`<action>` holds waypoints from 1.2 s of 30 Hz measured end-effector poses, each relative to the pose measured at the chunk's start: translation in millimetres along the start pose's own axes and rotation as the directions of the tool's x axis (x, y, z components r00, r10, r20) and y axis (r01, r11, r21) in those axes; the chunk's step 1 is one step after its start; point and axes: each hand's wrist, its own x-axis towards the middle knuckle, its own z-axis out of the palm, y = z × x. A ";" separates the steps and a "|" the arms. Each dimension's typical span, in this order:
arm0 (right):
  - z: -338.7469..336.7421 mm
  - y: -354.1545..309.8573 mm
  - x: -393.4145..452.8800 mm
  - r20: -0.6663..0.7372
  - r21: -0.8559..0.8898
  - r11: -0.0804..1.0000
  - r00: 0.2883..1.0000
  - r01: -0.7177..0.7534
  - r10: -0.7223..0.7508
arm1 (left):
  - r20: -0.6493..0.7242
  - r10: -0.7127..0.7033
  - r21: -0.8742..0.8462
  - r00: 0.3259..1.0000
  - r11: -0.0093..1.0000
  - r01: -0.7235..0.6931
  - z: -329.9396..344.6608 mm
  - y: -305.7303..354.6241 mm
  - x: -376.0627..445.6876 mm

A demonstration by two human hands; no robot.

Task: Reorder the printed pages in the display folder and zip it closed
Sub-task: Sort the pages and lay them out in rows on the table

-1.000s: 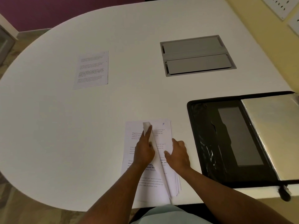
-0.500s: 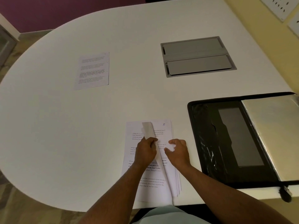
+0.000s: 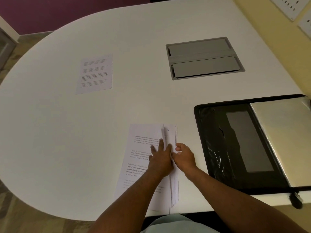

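Observation:
A stack of printed pages [image 3: 143, 158] lies near the table's front edge. My left hand [image 3: 160, 158] rests flat on the top sheet with straight fingers, pressing it down. My right hand [image 3: 184, 157] sits at the stack's right edge, its fingers curled at the fanned page edges; a sheet marked "5" shows there. One single printed page [image 3: 95, 74] lies apart at the far left. The black display folder [image 3: 239, 145] lies open at the right, its clear sleeves [image 3: 286, 137] turned to the right and its zipper pull [image 3: 295, 198] hanging at the front corner.
A grey cable hatch [image 3: 204, 58] is set into the white table [image 3: 50, 132] behind the folder. The table's front edge runs close under my arms. A yellow wall with socket plates [image 3: 292, 7] is at the far right.
The lifted top sheet has come down flat onto the stack. My left hand went from holding it up to lying flat on it; my right hand stayed at the right edge.

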 end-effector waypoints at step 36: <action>-15.7 -20.6 25.8 0.018 0.079 0.997 1.000 -0.024 0.023 | -0.224 -0.137 -0.060 0.965 0.990 0.127 2.9 0.0 5.6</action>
